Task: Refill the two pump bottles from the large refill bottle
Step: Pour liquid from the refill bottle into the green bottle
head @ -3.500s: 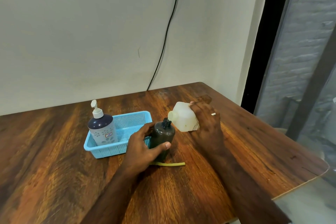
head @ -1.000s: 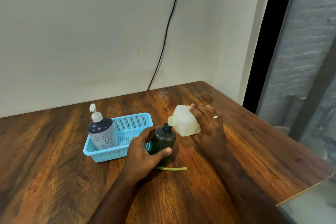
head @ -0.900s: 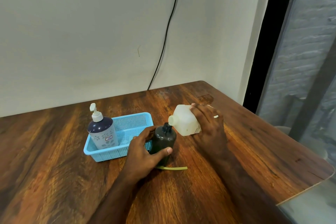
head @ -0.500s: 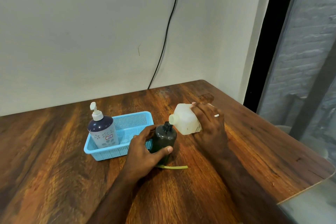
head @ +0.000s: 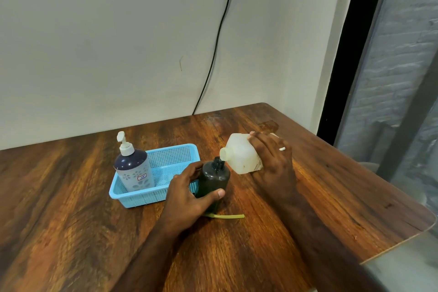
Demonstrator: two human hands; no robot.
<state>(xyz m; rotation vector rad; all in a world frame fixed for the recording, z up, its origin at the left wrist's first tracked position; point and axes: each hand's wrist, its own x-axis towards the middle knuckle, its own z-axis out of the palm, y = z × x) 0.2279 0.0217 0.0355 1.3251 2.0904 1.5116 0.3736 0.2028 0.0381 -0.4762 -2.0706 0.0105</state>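
My left hand [head: 189, 194] grips a dark, upright pump bottle [head: 214, 179] with its pump head off, standing on the wooden table [head: 320, 197]. My right hand [head: 272, 163] holds the white translucent refill bottle [head: 240, 153] tipped to the left, its open spout right over the dark bottle's neck. A second pump bottle [head: 134, 166], grey with a dark top and a white pump, stands in the left end of a blue basket [head: 142, 198]. A yellowish dip tube [head: 227, 216] lies on the table in front of the dark bottle; its pump head is hidden.
A black cable [head: 213, 54] runs down the wall behind the table. The table's right edge [head: 403, 237] and rounded corner are close to my right forearm. A dark door frame [head: 343, 42] and glass stand at the right.
Both hands hold the same bottles throughout. The refill bottle has stayed tipped over the dark bottle's neck, with hardly any movement; only the camera view shifted slightly.
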